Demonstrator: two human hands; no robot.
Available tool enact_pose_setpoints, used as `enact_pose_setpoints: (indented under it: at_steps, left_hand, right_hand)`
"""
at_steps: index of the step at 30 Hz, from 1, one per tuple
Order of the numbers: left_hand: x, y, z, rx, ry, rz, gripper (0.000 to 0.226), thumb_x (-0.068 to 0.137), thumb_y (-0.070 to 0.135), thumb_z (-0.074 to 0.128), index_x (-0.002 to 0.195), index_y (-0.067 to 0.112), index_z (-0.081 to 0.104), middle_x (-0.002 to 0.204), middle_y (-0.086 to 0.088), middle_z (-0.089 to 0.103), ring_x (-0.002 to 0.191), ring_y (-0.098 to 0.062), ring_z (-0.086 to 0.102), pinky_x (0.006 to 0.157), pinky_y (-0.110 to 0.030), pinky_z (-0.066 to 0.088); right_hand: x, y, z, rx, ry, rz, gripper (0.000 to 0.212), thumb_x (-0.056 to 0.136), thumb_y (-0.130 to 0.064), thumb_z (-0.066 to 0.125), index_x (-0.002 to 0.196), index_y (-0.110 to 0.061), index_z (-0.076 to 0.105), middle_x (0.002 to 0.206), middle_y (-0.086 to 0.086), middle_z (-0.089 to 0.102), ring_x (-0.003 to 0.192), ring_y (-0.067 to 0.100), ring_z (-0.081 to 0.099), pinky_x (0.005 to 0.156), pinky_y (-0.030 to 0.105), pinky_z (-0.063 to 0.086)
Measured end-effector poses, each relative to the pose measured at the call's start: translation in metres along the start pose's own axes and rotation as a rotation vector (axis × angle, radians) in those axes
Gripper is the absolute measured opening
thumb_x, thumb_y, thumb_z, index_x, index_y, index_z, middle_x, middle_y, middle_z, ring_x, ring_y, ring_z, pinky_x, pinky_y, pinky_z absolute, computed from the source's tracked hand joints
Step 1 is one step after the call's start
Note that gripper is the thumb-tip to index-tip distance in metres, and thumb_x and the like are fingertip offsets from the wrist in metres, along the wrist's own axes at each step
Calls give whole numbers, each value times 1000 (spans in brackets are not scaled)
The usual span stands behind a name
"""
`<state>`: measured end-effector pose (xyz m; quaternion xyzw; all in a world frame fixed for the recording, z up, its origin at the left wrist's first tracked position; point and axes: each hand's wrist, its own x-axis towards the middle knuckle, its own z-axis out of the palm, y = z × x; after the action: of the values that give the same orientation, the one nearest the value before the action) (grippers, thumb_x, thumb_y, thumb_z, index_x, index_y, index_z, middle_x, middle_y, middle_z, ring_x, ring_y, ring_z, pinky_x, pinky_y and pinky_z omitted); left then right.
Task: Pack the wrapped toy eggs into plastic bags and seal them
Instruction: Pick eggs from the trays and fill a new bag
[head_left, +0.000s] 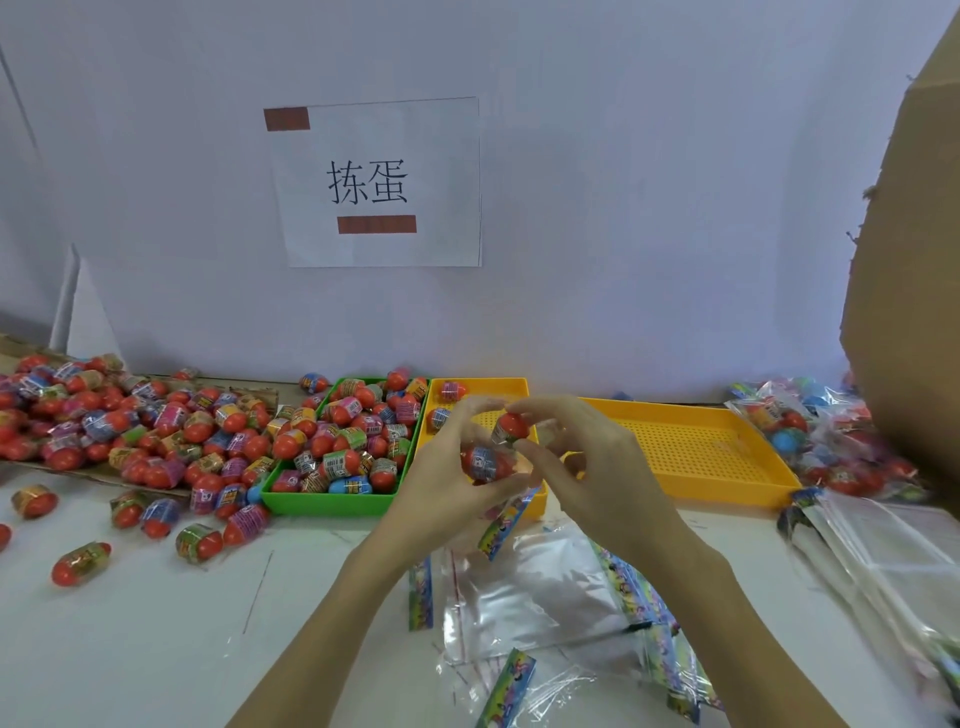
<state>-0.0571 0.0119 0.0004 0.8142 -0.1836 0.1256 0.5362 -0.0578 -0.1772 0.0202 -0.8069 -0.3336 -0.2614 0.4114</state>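
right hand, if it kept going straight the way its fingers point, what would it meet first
The right hand points left toward the left hand; it would probably first meet the wrapped toy egg held there, though depth is unclear.

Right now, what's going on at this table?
A person is packing wrapped toy eggs. The left hand grips an egg together with a bag that hangs below it; the right hand pinches a second egg just above. A green tray is full of eggs, the big yellow tray has none in view, and empty bags lie on the table.
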Motion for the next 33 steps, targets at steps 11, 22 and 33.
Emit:
enact_pose_setpoints:
  at_steps: [11,22,33]
  left_hand:
    - [0,-1,-3,-146,40,-15,58,88,14,86,134,33,58,115,4,71,108,-12,73,90,-25,60]
    - [1,0,8,-382,-27,-119,54,92,-12,66,126,29,67,117,11,74,103,-9,73,78,-27,61]
    - [-2,5,11,-416,-54,-162,53,93,-13,63,127,26,64,111,12,75,105,-11,75,81,-29,63]
  right_hand:
    - [0,5,-5,-33,-100,42,38,98,-21,69,136,-23,64,111,-9,59,88,9,64,72,23,56]
    - [-1,2,-2,-117,-47,20,39,99,-6,66,135,-22,68,92,-6,53,74,4,53,72,21,49]
    - [1,0,-5,-211,28,17,17,97,-5,69,111,-6,78,92,10,62,74,18,59,72,17,46]
